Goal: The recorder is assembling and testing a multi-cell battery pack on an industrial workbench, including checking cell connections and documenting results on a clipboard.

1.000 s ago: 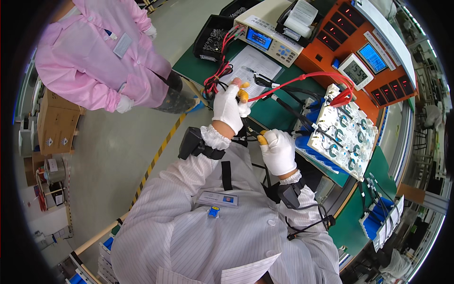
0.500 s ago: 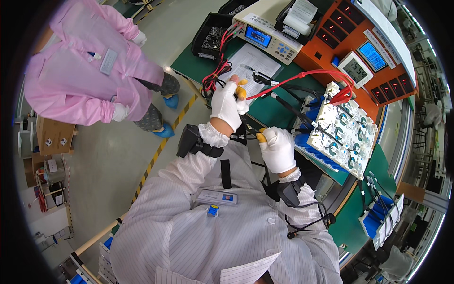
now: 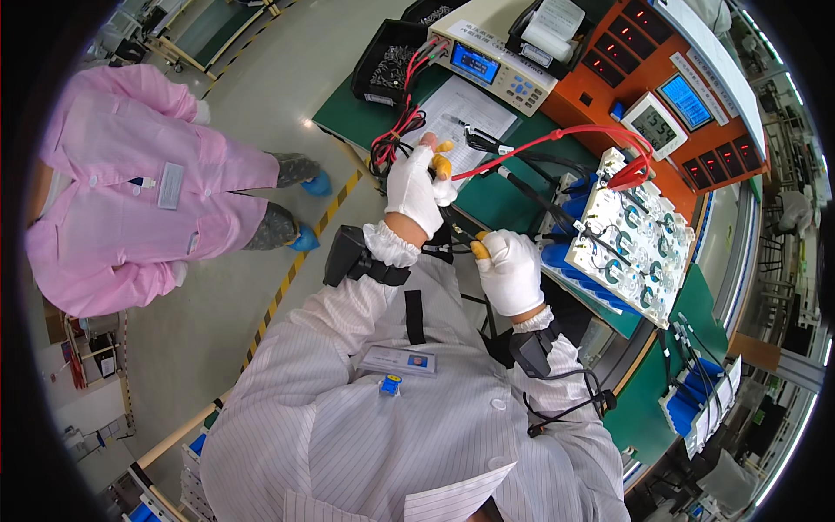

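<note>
My left hand (image 3: 414, 190), in a white glove with yellow fingertip covers, is closed at the green bench's near edge. A red cable (image 3: 570, 133) runs from its fingers in an arc to a battery pack. To the right, my right hand (image 3: 511, 277), gloved the same way, pinches a thin black cable (image 3: 461, 231) that leads toward the underside of my left hand. Exactly where that cable ends is hidden. The battery pack has a white top plate (image 3: 600, 228) with wires and round openings over blue cells (image 3: 561, 257), and stands right of my hands.
A bench meter (image 3: 491, 65) with a lit screen stands behind printed sheets (image 3: 478, 109). Beside it are a black bin of small metal parts (image 3: 387, 70) and an orange panel (image 3: 600, 96) with displays. Another pack (image 3: 700, 396) lies at right. A person in pink (image 3: 130, 191) stands left.
The person in pink has shifted left and lower in the picture, with the body turned. My two hands and the cables stay almost where they were.
</note>
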The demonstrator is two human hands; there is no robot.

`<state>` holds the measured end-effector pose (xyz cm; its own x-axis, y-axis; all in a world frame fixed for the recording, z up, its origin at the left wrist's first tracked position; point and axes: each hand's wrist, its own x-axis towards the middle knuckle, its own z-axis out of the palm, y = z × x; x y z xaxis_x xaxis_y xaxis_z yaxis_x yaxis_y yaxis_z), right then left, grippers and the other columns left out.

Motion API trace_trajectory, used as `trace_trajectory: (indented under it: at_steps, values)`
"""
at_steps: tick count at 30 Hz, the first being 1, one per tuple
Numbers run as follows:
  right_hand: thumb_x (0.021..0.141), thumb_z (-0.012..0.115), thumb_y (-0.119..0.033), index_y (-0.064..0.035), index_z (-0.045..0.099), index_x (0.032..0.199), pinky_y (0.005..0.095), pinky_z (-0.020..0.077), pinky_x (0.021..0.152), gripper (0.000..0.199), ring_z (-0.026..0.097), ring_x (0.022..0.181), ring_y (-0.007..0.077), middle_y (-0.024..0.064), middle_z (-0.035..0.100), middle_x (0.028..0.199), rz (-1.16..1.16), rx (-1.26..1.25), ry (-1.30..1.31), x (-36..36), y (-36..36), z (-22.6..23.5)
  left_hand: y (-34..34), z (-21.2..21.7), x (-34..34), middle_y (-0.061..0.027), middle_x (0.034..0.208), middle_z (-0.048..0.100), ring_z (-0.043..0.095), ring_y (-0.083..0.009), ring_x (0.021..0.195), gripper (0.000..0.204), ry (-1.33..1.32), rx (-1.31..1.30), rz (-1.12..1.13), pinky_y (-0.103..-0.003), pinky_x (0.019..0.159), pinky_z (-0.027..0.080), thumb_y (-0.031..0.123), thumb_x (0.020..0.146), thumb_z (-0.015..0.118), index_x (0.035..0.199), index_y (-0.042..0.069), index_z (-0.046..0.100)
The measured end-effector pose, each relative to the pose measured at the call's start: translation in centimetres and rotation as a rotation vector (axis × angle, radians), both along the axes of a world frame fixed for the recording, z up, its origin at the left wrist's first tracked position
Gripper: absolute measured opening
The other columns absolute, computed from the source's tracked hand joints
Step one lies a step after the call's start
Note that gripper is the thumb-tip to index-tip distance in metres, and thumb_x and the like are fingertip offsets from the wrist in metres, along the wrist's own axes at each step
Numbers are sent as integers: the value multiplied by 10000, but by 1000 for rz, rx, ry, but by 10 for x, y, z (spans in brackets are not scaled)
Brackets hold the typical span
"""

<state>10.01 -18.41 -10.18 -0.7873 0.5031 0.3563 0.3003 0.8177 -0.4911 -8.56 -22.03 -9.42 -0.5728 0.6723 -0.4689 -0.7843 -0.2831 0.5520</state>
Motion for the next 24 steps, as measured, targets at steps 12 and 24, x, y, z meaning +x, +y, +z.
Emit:
trace_trajectory:
  at_steps: [12,24]
  values:
    - [735,758,-79,-76,577,802,440,436,612,192,561,685,338,106,585,744,3,-15,6,0,3,0,3,4,0,-3,561,467,305,-101,373,231,15,0,-11,-265,392,228,292,981,559,1016,65,577]
    - [745,742,-112,-92,620,825,443,463,635,147,588,698,330,100,610,760,-11,-11,-22,2,-2,-3,-1,-9,0,-8,549,458,308,-114,352,227,-55,-41,20,-287,379,212,295,993,522,852,120,551]
